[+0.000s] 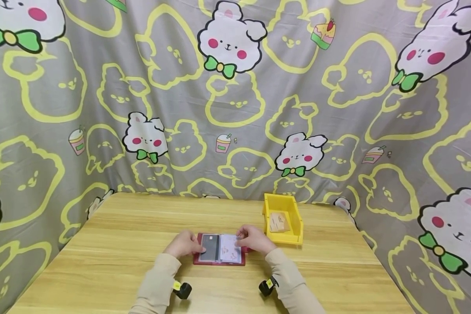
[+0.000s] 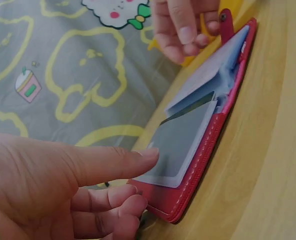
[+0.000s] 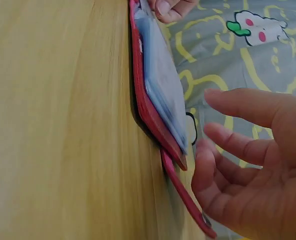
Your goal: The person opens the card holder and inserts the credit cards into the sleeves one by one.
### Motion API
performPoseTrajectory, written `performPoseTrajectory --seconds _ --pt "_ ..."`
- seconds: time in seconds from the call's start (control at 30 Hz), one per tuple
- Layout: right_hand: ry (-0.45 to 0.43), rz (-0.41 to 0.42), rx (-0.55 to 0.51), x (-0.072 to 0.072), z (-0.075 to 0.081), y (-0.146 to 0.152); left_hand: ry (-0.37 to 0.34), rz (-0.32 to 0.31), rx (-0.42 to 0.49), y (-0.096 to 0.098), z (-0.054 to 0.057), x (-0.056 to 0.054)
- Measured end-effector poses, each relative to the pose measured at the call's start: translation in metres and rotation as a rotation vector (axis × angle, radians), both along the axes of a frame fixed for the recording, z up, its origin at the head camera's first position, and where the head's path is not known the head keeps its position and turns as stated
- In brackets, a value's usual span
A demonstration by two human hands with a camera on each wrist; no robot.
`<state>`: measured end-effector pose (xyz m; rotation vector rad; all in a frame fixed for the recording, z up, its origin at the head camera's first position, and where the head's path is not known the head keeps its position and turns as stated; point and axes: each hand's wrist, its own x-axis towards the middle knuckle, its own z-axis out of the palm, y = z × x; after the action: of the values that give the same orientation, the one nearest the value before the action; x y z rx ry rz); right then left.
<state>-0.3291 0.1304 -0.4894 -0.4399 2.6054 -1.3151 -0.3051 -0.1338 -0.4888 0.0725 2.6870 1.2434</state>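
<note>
A red card holder [image 1: 220,263] lies spread out on the wooden table, its clear sleeves facing up. The left page holds a dark card [image 1: 209,249]; the right page shows a pale printed card [image 1: 228,248]. My left hand [image 1: 182,244] grips the holder's left edge, thumb on the sleeve and fingers curled by the cover's edge. Over the right page, my right hand [image 1: 255,239] hovers with loosely bent fingers; in the right wrist view they stand apart from the sleeves and hold nothing. A red snap strap [image 3: 185,195] sticks out beneath that hand.
To the right and behind the holder stands a yellow bin [image 1: 284,239] with brown cards [image 1: 278,221] inside. A patterned grey curtain [image 1: 188,170] hangs around the table [image 1: 121,244]. Each wrist wears a black camera [image 1: 185,290].
</note>
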Motion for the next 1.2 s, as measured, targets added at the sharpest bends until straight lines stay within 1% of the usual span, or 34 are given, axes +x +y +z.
performPoseTrajectory --seconds 0.1,0.17,0.23,0.4,0.83,1.0,1.2 --pt "0.089 0.0 0.116 -0.005 -0.003 -0.005 0.023 -0.005 -0.026 0.001 -0.002 0.001" --pt "0.109 -0.006 0.176 -0.007 -0.004 -0.007 0.025 -0.003 -0.037 0.002 -0.002 0.002" --pt "0.123 -0.002 0.204 -0.007 -0.005 -0.009 0.024 0.002 -0.041 0.003 -0.002 0.003" --pt "0.107 -0.004 0.204 -0.006 -0.004 -0.011 0.012 0.013 -0.049 0.003 -0.002 0.002" --pt "0.072 -0.041 0.226 -0.009 -0.005 -0.014 0.013 0.024 -0.054 0.005 0.001 0.001" --pt "0.092 -0.051 0.245 -0.007 -0.005 -0.015 -0.001 0.031 -0.05 0.004 0.002 0.002" --pt "0.112 -0.054 0.269 -0.003 -0.003 -0.017 0.007 0.03 -0.046 0.003 0.002 0.002"
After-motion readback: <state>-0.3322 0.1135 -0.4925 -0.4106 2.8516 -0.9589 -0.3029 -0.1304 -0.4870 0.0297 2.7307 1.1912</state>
